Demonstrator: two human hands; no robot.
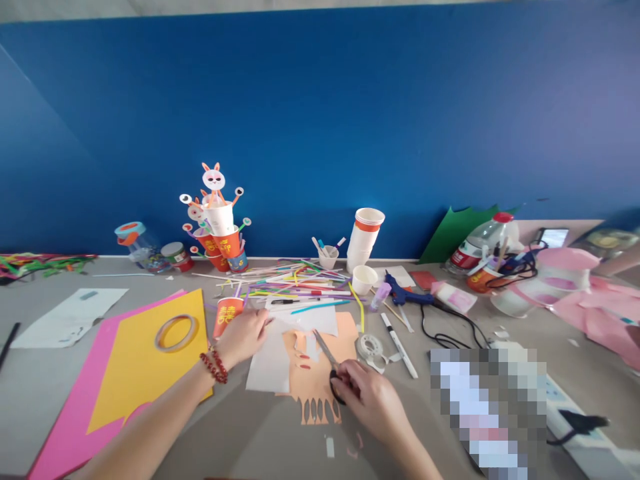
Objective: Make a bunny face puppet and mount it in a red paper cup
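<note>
My right hand (pixel 373 400) is closed around the black handles of a pair of scissors (pixel 327 350), whose blades point up and left over peach-coloured paper (pixel 313 383). That paper has a row of pointed cut-outs along its near edge and small red oval pieces on it. My left hand (pixel 247 337), with a red bead bracelet at the wrist, has its fingers bent together at the upper left of a white sheet (pixel 270 363). What those fingers hold, if anything, is hidden. Just behind this hand stands a red paper cup (pixel 230 310).
Coloured straws (pixel 300 277) lie behind the paper. On the left are yellow card (pixel 145 363) and a tape roll (pixel 175 333). To the right lie a clear tape dispenser (pixel 371 348), a marker (pixel 399 345) and a blue glue gun (pixel 405 292) with cable. Stacked white cups (pixel 364 243) stand near the blue partition.
</note>
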